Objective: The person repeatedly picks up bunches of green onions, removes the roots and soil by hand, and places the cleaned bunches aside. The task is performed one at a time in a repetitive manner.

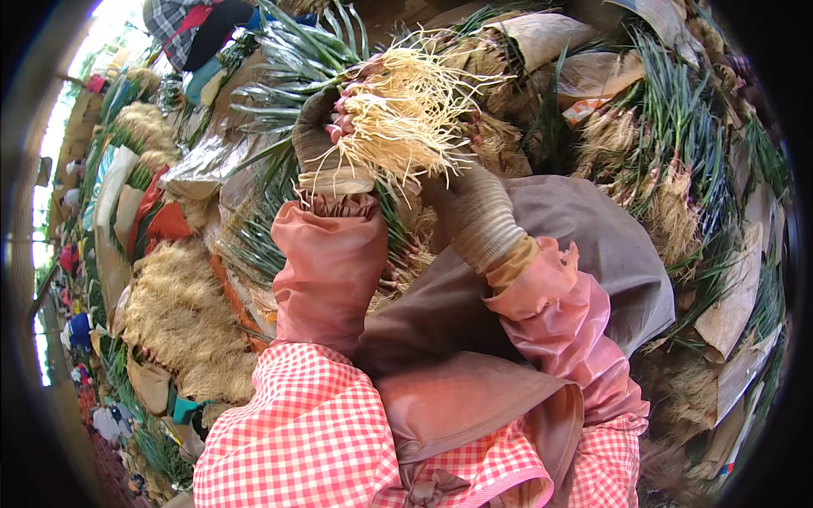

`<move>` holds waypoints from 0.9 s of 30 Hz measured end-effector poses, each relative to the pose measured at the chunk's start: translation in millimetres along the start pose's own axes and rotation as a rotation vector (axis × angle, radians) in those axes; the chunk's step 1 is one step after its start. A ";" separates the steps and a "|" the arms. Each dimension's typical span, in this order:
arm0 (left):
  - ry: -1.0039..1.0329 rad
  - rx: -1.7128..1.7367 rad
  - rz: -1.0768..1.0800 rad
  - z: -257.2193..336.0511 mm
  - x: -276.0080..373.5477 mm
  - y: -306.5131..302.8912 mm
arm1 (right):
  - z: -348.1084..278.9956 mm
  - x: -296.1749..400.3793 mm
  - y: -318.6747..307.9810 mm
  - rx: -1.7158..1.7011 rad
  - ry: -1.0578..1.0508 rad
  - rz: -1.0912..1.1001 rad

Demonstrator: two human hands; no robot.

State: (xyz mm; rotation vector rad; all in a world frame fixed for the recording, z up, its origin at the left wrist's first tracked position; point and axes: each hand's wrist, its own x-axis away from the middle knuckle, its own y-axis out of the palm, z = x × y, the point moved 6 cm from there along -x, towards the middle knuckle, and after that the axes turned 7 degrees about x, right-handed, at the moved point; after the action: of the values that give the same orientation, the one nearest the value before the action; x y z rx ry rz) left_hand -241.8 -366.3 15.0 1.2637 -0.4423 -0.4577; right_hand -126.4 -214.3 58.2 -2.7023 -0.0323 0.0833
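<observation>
My left hand (315,130), in a brown knit glove, is closed around a bunch of green onion plants (298,70). Their green leaves point to the upper left, and their pinkish bulbs and pale stringy roots (406,120) spread to the right. My right hand (467,206), gloved as well, is under the right side of the roots; its fingers are hidden by roots and shadow, so I cannot tell whether it grips anything. More onion stems and bulbs (401,254) lie below, between my forearms. A dark apron (571,235) covers my lap.
Onion bunches with bluish-green leaves (683,120) lie at the right, among brown paper-like sheets (737,292). A large mass of tan roots (190,317) is at the left. A person in a plaid garment (178,28) is at the upper left, with bundles and more people along the far left.
</observation>
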 end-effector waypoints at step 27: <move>-0.246 -0.201 0.862 -110.1 105.1 -316.7 | 295.2 376.7 -279.9 0.343 0.748 0.746</move>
State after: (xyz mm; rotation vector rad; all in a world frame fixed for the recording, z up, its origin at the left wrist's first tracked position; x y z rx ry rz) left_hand -120.3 -412.2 -311.4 0.7234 -1.0581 0.0834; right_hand 227.9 177.5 -110.1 -2.1074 1.0883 -0.6306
